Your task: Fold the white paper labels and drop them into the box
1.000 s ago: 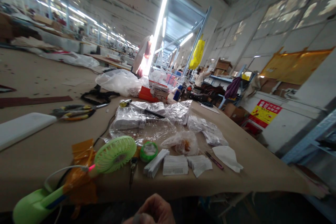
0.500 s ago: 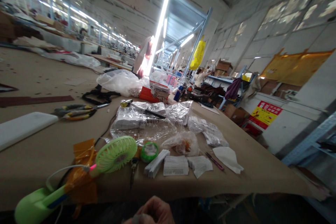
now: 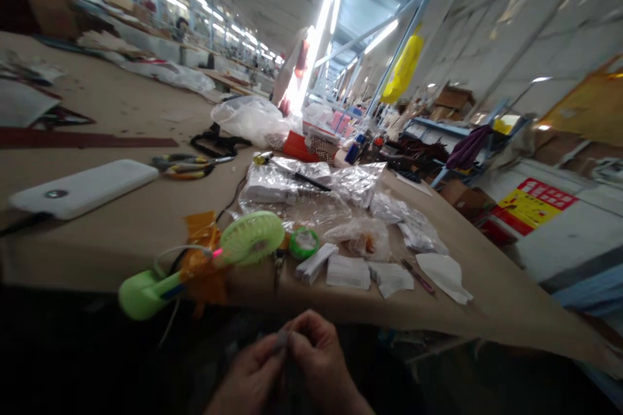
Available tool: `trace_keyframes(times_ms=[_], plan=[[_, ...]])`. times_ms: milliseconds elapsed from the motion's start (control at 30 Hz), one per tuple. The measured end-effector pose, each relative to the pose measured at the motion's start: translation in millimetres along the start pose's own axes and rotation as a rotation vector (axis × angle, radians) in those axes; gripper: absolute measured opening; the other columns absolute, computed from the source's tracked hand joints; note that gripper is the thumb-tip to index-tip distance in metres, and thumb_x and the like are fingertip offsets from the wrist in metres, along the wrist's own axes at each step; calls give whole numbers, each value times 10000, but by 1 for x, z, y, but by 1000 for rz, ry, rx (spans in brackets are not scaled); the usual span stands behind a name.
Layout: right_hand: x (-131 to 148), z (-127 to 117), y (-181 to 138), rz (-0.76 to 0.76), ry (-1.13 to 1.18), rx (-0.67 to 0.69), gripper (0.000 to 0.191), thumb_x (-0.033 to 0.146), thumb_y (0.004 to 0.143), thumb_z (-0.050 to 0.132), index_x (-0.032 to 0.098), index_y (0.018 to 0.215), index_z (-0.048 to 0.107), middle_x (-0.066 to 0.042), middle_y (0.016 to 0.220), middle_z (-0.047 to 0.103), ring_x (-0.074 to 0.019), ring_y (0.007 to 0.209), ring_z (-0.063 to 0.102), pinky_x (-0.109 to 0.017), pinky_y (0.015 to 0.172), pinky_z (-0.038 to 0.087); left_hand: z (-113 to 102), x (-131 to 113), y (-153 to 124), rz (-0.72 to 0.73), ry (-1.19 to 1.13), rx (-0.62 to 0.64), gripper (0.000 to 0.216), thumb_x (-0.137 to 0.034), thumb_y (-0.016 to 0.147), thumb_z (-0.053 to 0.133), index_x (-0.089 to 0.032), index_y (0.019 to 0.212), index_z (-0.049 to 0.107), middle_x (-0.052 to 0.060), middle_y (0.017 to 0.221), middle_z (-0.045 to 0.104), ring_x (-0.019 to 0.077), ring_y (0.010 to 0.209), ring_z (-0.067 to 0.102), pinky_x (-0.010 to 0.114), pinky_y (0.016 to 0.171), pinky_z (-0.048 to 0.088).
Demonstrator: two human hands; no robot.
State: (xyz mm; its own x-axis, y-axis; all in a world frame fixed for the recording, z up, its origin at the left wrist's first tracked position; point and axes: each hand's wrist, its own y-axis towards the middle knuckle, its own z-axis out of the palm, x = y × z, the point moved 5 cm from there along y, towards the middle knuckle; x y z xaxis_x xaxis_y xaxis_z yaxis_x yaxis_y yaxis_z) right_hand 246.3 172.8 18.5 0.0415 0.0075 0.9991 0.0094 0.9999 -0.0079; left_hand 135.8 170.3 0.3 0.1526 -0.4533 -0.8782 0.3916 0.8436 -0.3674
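Below the near edge of the brown worktable (image 3: 496, 298), my left hand (image 3: 250, 369) and my right hand (image 3: 316, 360) are together. Their fingertips pinch a small grey item (image 3: 281, 339) between them; it is too blurred to name. Nearest on the table above my hands are stacks of white paper tags (image 3: 348, 271), a green tape roll (image 3: 304, 242) and a green handheld fan (image 3: 214, 253) taped down with orange tape.
Clear plastic bags (image 3: 302, 191) lie mid-table with a dark pen (image 3: 417, 276) and white paper (image 3: 444, 270) to the right. A white power bank (image 3: 82, 188) and scissors (image 3: 187, 165) sit at left. Shelving, boxes and a red sign (image 3: 530, 204) stand to the right.
The view has tilted down and shifted, so the table sits higher in frame. Both hands now show fully, pinching the small item, where only knuckles showed before.
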Motion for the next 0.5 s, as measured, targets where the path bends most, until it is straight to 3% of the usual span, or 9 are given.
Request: trace_keyframes(times_ms=[100, 200, 367, 500], plan=[[11, 2, -2, 13, -25, 29, 151, 329, 757, 606, 182, 735, 584, 7, 701, 601, -112, 613, 523, -225, 581, 438, 2, -15, -8, 71, 74, -14, 219, -336, 723, 568, -137, 633, 564, -16, 525, 485, 106, 512, 414, 220, 502, 312], [13, 4, 1, 17, -48, 35, 145, 314, 771, 606, 179, 724, 577, 4, 720, 613, -105, 630, 544, -213, 583, 452, 3, -18, -10, 106, 106, 9, 237, -322, 783, 502, -145, 627, 528, -14, 552, 488, 109, 538, 417, 229, 527, 322], [17, 8, 7, 3, -64, 33, 132, 299, 781, 600, 176, 738, 579, 3, 740, 624, -101, 665, 559, -207, 605, 457, -11, -22, -10, 209, 238, -64, 215, -314, 813, 513, -133, 741, 605, 1, 664, 544, 127, 646, 464, 240, 601, 371], [17, 6, 16, -25, -153, 27, 124, 283, 789, 580, 161, 771, 596, -5, 761, 627, -98, 672, 543, -213, 621, 434, -20, -40, -10, 312, 380, -147, 182, -261, 820, 515, -147, 843, 654, 21, 773, 643, 147, 733, 549, 250, 691, 421]])
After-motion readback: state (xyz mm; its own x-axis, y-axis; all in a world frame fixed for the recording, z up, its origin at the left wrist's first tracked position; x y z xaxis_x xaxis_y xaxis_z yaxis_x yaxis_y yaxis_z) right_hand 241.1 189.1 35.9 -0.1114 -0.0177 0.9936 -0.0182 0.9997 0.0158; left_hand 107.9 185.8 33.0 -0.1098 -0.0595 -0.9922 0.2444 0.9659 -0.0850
